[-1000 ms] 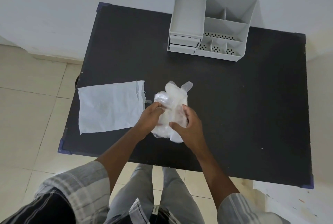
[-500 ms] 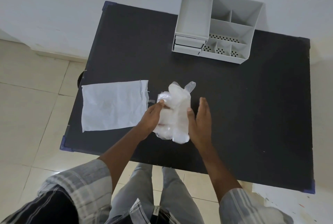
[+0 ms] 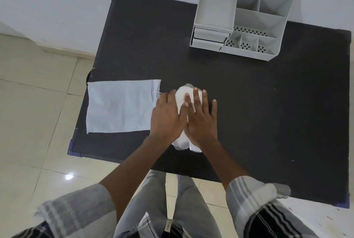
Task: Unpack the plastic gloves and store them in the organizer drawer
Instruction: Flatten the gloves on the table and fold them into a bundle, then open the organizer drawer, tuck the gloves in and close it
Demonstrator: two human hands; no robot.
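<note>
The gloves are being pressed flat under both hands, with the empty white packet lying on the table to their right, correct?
Not quite. The head view shows the empty white packet to the left of the gloves, not the right. Both the left hand and the right hand do press them flat on the table.

We look down on a black table [image 3: 268, 113] with blue corner guards, its twelve o'clock edge against a pale wall [image 3: 57, 7]. At nine o'clock on the table lies a flat, creased white paper sheet [image 3: 118, 106]. Beige floor tiles [image 3: 28, 113] fill the nine o'clock side, with one bright light reflection toward seven o'clock.
</note>
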